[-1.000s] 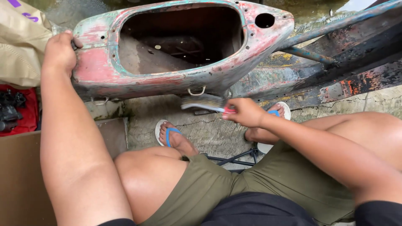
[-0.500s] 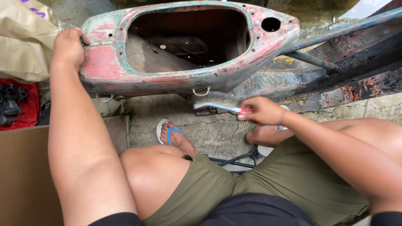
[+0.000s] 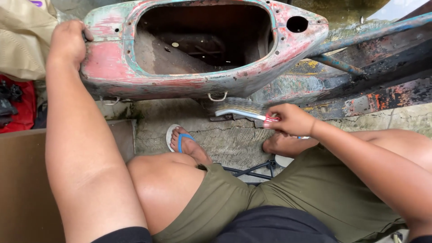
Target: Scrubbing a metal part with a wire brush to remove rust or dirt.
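My left hand (image 3: 67, 41) grips the left end of an old scooter body shell (image 3: 189, 83), whose paint is worn to red, teal and bare patches around a large open cavity. Low at the shell's underside, my right hand (image 3: 290, 119) holds a wire brush (image 3: 240, 111) by its red handle, bristles up against the metal. I sit low with knees apart, in olive shorts, one foot in a blue-strapped sandal (image 3: 180, 138) on the cracked concrete.
Rusty blue frame tubes (image 3: 360, 40) run to the right of the shell. A beige cloth (image 3: 22, 40) and a red tray of dark parts (image 3: 18, 105) lie at the left, above a brown cardboard sheet (image 3: 22, 180). A black metal stand (image 3: 252, 168) shows between my legs.
My right hand has moved right and slightly up along the shell's underside with the brush. The view has shifted a little; my left hand keeps its grip on the shell.
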